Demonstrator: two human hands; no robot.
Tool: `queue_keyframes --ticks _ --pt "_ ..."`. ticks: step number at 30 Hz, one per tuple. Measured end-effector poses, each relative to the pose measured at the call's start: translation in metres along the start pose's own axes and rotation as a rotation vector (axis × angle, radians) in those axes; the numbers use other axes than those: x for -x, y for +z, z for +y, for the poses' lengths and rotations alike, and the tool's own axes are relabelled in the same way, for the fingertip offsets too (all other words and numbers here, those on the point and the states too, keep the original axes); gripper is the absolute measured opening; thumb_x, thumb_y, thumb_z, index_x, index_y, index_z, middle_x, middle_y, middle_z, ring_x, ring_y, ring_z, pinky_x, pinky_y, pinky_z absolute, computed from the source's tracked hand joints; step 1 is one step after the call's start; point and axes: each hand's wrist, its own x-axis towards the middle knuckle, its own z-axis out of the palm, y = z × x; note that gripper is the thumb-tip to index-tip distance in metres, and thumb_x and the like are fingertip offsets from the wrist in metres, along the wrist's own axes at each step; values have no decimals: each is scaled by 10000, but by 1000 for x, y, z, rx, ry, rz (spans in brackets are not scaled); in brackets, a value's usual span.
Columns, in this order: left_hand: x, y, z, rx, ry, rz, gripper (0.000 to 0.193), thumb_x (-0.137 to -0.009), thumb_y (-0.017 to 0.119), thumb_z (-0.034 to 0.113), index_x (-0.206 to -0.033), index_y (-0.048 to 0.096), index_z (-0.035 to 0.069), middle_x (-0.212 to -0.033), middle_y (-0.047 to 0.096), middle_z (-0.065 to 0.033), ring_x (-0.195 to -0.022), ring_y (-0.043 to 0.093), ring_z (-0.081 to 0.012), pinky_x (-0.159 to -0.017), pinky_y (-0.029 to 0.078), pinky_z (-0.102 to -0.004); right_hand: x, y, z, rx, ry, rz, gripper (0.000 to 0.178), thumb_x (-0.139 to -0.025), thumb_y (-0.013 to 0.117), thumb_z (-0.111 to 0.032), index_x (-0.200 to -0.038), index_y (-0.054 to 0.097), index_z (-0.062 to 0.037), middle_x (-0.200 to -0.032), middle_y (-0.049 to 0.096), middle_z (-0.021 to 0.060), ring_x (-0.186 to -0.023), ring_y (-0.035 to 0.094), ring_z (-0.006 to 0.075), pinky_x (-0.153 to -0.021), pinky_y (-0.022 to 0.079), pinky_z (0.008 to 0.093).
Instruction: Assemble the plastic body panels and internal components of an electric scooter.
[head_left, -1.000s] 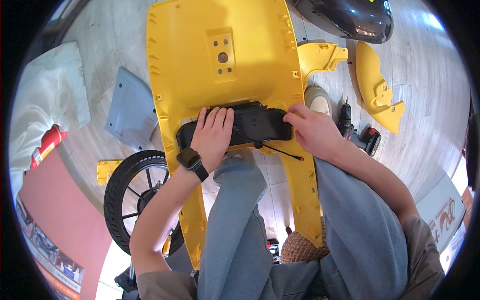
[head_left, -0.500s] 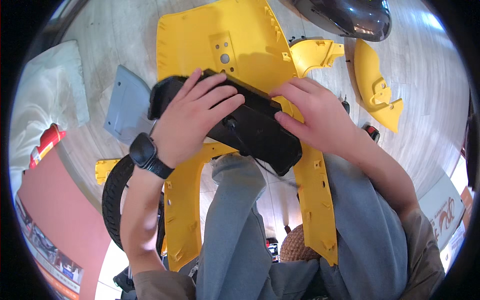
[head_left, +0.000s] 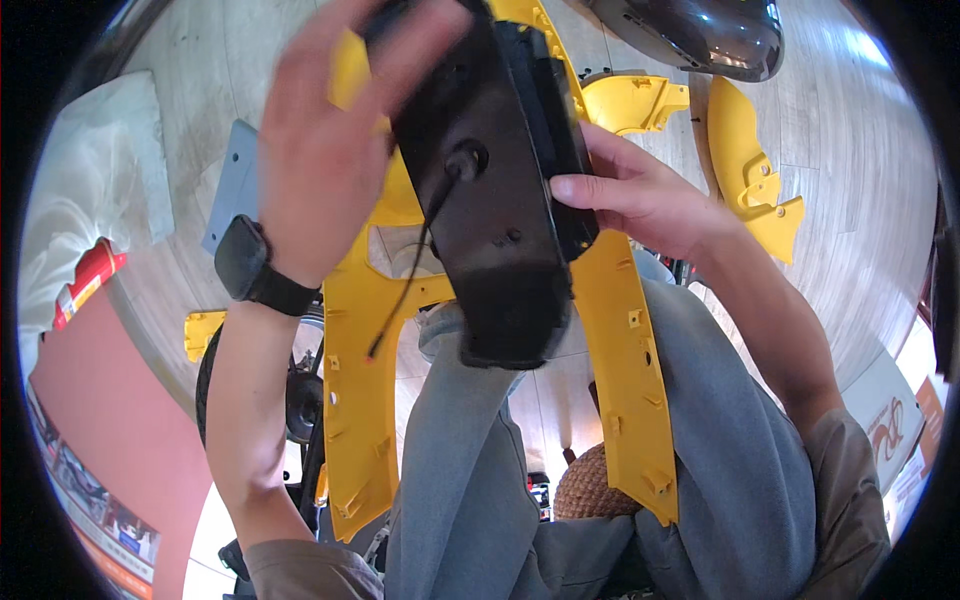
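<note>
A long black plastic housing (head_left: 490, 240) is raised and tilted in front of me, with a round recess in its face. A thin black cable (head_left: 410, 285) comes out of this recess and dangles, ending in a small reddish tip. My right hand (head_left: 645, 195) is closed on the housing's right side, thumb over the edge. Blurred by motion, my left hand (head_left: 335, 160) is at the upper left of the housing, fingers stretched apart, one across its top. Underneath, a large yellow body panel (head_left: 365, 400) spans my legs, its upper part largely covered by the housing and hands.
Yellow curved pieces (head_left: 755, 160) and a smaller yellow piece (head_left: 635, 103) lie on the wood-look floor at right. A glossy dark shell (head_left: 700, 35) is beyond them. At left are a grey panel (head_left: 230, 185), a white plastic-wrapped bundle (head_left: 110, 170) and a black tyre (head_left: 205, 370).
The housing has turned to a steeper, more upright angle and come up, and its cable now hangs free to the left. My left hand has moved up and left; the right hand grips the side.
</note>
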Motion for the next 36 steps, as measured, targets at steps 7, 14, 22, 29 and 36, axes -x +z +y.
queue_keyframes --ticks 7,14,22,29,36 --pt "-21 -13 29 930 -755 -428 668 -796 868 239 -1320 528 1 -1174 653 -93 -1069 636 -177 -946 499 -316 -15 36 15 52 -370 144 697 -894 772 -107 -1446 351 -44 -1220 654 99 -1114 633 179 -933 541 338" --pt "-21 1 6 668 -438 -480 760 -678 891 225 -1300 521 -6 -1125 675 -107 -1028 655 -188 -937 515 -325 -14 38 19 339 -625 249 661 -872 783 -210 -1375 409 1 -1140 627 112 -1046 608 171 -836 545 329" --pt "8 36 17 434 -216 -810 846 -581 851 278 -1323 524 37 -1094 679 -222 -1018 664 -406 -908 536 -436 29 -30 -35 761 38 -52 394 -943 665 -396 -801 684 -29 -625 568 -16 -619 539 82 -564 422 293" --pt "31 73 35 307 -96 -991 693 -592 839 263 -1196 554 80 -972 690 -162 -934 673 -380 -786 557 -470 1 -20 5 1086 -138 346 334 -845 718 -336 -791 606 -26 -670 604 123 -660 623 262 -626 498 377" --pt "45 90 36 297 -133 -1010 683 -613 847 290 -1181 541 64 -966 682 -161 -922 679 -371 -777 566 -457 -12 -17 27 1344 -160 389 226 -803 699 -199 -926 596 -39 -859 678 183 -834 674 391 -725 538 489"
